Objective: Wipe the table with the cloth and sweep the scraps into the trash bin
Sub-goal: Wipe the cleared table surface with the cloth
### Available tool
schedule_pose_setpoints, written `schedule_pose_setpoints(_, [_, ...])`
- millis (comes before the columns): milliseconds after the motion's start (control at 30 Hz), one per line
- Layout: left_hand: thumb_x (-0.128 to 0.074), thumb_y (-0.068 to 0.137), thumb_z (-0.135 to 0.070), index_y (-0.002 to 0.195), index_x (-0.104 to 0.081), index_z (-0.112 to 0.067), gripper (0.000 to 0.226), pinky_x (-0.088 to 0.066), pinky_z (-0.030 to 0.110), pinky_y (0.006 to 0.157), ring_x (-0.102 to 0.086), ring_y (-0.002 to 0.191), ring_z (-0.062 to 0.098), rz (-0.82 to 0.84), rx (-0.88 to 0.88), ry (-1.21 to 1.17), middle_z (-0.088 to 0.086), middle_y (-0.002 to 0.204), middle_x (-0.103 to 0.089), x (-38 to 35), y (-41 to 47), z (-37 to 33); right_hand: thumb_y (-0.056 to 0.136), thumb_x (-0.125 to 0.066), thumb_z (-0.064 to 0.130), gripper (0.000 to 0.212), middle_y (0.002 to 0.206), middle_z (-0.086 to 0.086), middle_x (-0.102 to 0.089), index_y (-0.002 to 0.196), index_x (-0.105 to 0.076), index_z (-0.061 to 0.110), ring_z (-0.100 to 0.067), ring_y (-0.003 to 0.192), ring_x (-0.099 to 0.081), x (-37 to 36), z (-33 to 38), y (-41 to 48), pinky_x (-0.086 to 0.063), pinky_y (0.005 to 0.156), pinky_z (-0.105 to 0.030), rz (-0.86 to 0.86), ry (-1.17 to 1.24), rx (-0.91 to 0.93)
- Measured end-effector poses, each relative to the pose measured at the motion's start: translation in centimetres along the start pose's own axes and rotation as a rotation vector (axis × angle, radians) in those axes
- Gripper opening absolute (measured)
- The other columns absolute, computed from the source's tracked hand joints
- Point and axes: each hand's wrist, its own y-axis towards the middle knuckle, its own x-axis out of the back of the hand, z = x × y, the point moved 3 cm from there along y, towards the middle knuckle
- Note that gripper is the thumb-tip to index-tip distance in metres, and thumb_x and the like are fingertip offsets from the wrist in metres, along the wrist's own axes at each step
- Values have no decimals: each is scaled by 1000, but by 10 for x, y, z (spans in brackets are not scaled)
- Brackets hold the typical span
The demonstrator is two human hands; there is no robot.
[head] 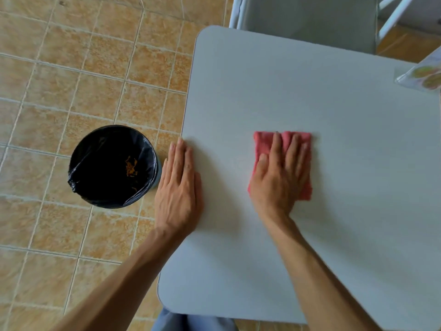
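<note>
Both hands flat: left hand at table edge, right hand on cloth.

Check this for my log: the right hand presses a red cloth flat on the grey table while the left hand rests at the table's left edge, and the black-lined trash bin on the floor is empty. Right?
Not quite. In the head view the trash bin holds orange scraps. The rest stands: right hand flat on the red cloth, left hand at the grey table edge.

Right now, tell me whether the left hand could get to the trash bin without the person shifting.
Probably yes. The left hand lies flat on the table edge, and the trash bin stands on the floor just beside and below it. Nothing lies between them, though reaching the bin would mean lowering the arm.
</note>
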Motion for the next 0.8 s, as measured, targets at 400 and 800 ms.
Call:
schedule_pose_setpoints(400, [-26,104,-28,151,-28,0,54,-24,50,119,-13,152,24,64,190,-82,14,162,-19,11,-114,50,106,-33,41,58,166,-13,-27,158,-33,16,-36,156,-18,-22,95,-31,-16,125,-53,136,21,182])
schedule_pose_setpoints(800, [-31,103,-23,147,-38,-3,49,-22,44,120,-17,150,22,65,143,-142,11,158,-30,9,-114,49,105,-36,39,57,165,-15,-28,157,-35,18,-38,154,-22,-4,68,-75,-21,123,-57,121,-31,175])
